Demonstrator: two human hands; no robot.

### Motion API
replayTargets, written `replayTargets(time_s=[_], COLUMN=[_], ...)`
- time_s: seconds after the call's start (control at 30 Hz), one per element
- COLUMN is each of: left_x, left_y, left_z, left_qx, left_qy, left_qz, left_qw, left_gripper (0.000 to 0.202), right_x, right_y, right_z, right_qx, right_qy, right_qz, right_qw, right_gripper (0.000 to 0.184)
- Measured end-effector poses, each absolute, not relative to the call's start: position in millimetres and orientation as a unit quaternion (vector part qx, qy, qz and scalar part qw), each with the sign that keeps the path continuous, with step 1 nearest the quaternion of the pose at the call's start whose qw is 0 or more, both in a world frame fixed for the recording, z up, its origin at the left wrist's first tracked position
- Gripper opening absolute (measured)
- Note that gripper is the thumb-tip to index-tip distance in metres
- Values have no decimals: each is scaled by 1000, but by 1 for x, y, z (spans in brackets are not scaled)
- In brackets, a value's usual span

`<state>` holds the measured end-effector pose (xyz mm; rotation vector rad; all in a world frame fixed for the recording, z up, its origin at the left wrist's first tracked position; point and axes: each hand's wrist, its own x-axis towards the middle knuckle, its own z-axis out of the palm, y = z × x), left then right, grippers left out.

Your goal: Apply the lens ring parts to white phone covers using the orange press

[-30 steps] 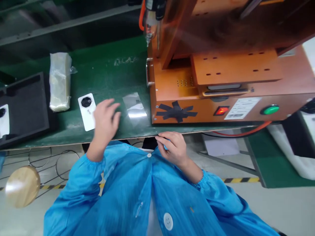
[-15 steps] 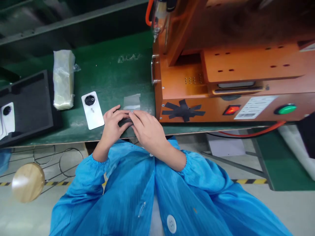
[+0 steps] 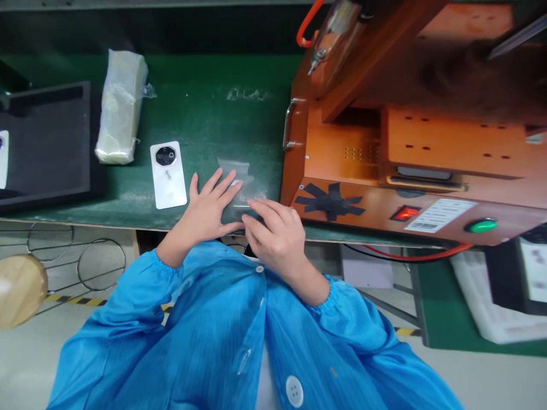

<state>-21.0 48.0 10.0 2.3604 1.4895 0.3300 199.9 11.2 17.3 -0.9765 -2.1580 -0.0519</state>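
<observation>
Green mat (image 3: 205,117) lies bare beyond our left hand (image 3: 208,213); orange machine (image 3: 342,154) blocks our right, white phone cover (image 3: 168,175) our left.

Nothing can be read with certainty. A white label (image 3: 440,215) sits on the front panel of the orange machine (image 3: 342,154) at the bench's right end. It carries several printed lines and a barcode strip, all too small and blurred to make out. On the green bench top (image 3: 200,114), near the rear edge and just left of the machine, there is a faint pale marking (image 3: 248,94) like worn lettering, also illegible. The clear film (image 3: 241,171) at the bench's front edge shows only glare; whether it bears print cannot be told.
</observation>
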Motion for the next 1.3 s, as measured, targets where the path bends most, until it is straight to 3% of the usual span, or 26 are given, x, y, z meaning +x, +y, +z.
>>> replayTargets(time_s=[0.13, 0.23, 0.3, 0.4, 0.43, 0.6, 0.67, 0.77, 0.97, 1.17, 1.3], left_x=[-28, -33, -30, -21, -18, -18, -21, -21, -33, -102, -88], left_y=[57, 45, 27, 1, -5, -11, -10, -12, -16, 13, -9], left_z=[18, 37, 49, 57, 55, 39, 36, 34, 35, 22, 2], left_qx=[835, 814, 791, 743, 715, 508, 464, 456, 522, 662, 723], left_qy=[504, 497, 495, 526, 547, 597, 600, 590, 583, 690, 655], left_qz=[98, 159, 224, 318, 349, 509, 536, 541, 499, 273, 201], left_qw=[200, 256, 281, 264, 261, 356, 371, 390, 373, 106, 90], left_gripper=[111, 116, 91, 19, 6, 21, 28, 32, 30, 49, 55], right_x=[214, 219, 215, 203, 198, 182, 176, 166, 158, 161, 144], right_y=[0, 4, 11, 22, 25, 41, 46, 51, 54, 71, 89], right_z=[49, 64, 68, 67, 66, 58, 55, 53, 57, 63, 61], right_qx=[-405, -434, -429, -383, -372, -435, -444, -442, -434, -452, -440], right_qy=[-808, -818, -844, -873, -870, -732, -687, -654, -649, -705, -721], right_qz=[107, 124, 101, 111, 134, 347, 432, 506, 524, 405, 416], right_qw=[415, 358, 305, 283, 294, 394, 379, 349, 340, 368, 336], right_gripper=[16, 11, 14, 20, 19, 32, 27, 37, 41, 30, 26])
